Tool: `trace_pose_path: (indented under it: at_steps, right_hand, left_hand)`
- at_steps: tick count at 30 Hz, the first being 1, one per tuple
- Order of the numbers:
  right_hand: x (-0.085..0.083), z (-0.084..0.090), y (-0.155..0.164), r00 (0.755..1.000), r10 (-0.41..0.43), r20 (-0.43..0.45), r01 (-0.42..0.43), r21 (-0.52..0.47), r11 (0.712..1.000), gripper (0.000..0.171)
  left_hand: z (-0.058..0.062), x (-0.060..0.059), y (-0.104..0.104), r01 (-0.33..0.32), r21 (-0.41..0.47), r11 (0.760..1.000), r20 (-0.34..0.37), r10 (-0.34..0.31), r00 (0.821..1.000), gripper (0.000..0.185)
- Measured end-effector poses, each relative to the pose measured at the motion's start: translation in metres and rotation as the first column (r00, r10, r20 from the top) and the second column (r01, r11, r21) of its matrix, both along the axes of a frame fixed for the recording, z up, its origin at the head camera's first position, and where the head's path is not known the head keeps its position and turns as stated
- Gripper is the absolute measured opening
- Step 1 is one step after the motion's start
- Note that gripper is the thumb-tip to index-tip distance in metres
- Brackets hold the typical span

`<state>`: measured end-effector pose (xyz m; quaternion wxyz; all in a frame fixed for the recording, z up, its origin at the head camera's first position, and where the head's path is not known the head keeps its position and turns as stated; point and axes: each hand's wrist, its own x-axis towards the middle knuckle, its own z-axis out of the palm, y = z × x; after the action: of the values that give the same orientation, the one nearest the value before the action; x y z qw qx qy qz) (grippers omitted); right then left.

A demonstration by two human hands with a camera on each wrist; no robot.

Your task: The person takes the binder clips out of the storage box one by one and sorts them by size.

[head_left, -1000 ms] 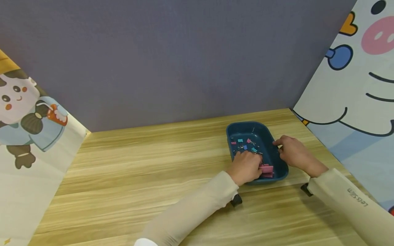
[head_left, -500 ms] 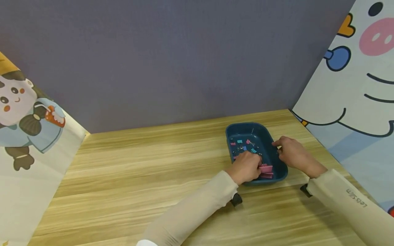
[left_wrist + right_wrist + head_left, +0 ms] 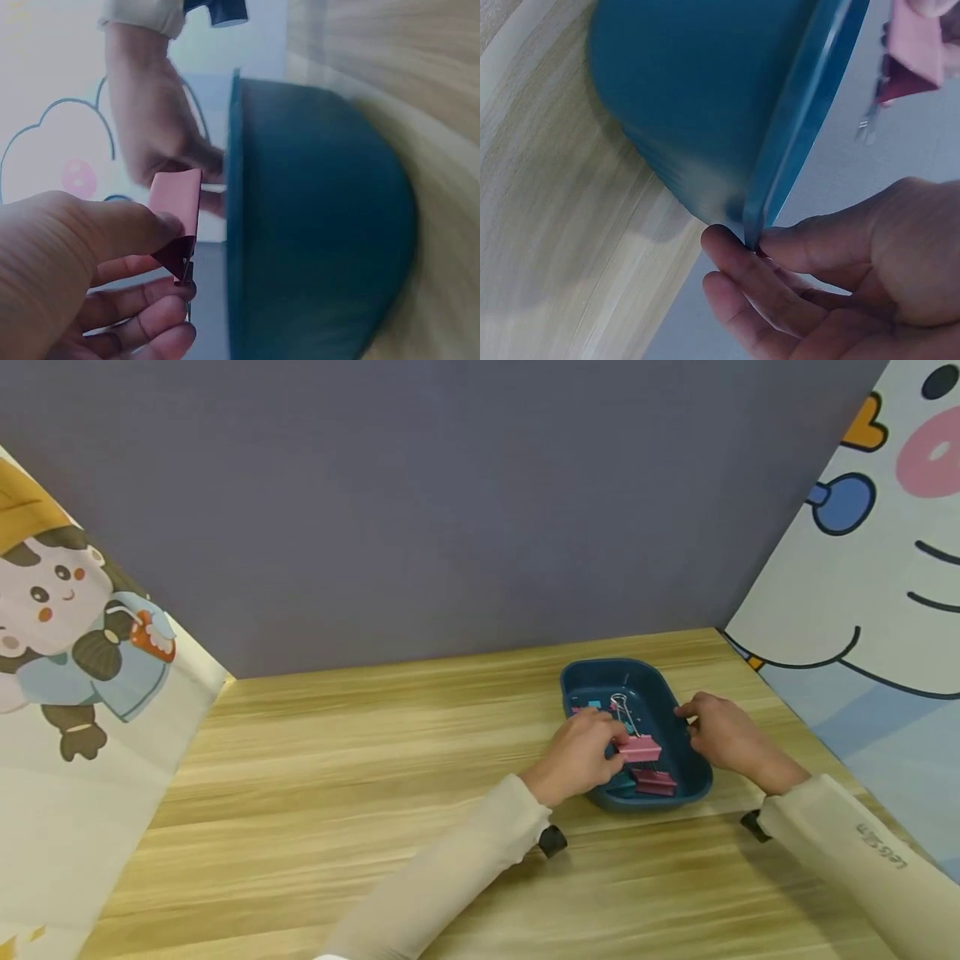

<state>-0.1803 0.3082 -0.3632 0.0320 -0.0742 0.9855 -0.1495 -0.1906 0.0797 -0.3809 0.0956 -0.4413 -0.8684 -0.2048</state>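
Clearly, the left hand (image 3: 577,753) pinches a pink binder clip (image 3: 638,749) above the blue tray (image 3: 630,805) that the right hand (image 3: 726,732) grips, and a loosened pinch could drop it onto the clips below (image 3: 655,782).

Left hand (image 3: 577,752) raised pink wedge-shaped binder clip (image 3: 637,748) above blue rounded plastic tray (image 3: 652,804) | silver wire handles (image 3: 631,720) exposed toward eleven o'clock | teal wedge-shaped clip (image 3: 621,783) uncovered, seven o'clock inside

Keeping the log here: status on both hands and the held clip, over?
Left hand pinches pink binder clip above the bin. Right hand pinches the bin's rim. No snag seen.
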Motion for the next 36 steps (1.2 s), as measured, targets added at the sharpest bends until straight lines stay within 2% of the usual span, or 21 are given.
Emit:
trace_pose_path:
  at_steps: [7,12,17,22,26,31,36]
  right_hand:
    - [0.0,-0.001,0.001,1.0,0.0,-0.011,0.0,-0.004,1.0,0.032]
    - [0.001,-0.001,0.001,1.0,-0.013,0.014,0.013,-0.011,1.0,0.032]
    - [0.0,-0.002,0.001,1.0,-0.011,0.023,0.011,-0.008,1.0,0.032]
    - [0.0,-0.001,0.0,1.0,0.007,0.007,-0.007,-0.008,1.0,0.032]
    - [0.001,0.001,0.001,1.0,0.015,-0.003,-0.015,-0.011,1.0,0.033]
    - [0.001,0.002,0.0,1.0,0.014,0.005,-0.014,-0.002,1.0,0.032]
    - [0.002,0.001,-0.001,1.0,0.007,0.01,-0.007,-0.009,1.0,0.033]
  left_hand:
    - [0.012,-0.005,-0.033,-0.013,0.045,0.999,-0.004,0.013,1.0,0.015]
    - [0.02,-0.014,-0.053,-0.064,0.058,0.996,-0.012,0.064,0.998,0.013]
    - [0.022,-0.024,-0.074,-0.075,0.053,0.996,-0.038,0.077,0.996,0.013]
    - [0.013,-0.029,-0.098,-0.125,0.042,0.991,-0.013,0.126,0.992,0.012]
    - [0.003,-0.033,-0.116,-0.168,0.03,0.985,0.057,0.166,0.985,0.012]
    - [-0.01,-0.039,-0.137,-0.212,-0.011,0.977,0.155,0.211,0.965,0.011]
    - [-0.021,-0.046,-0.162,-0.265,-0.074,0.961,0.171,0.274,0.946,0.011]
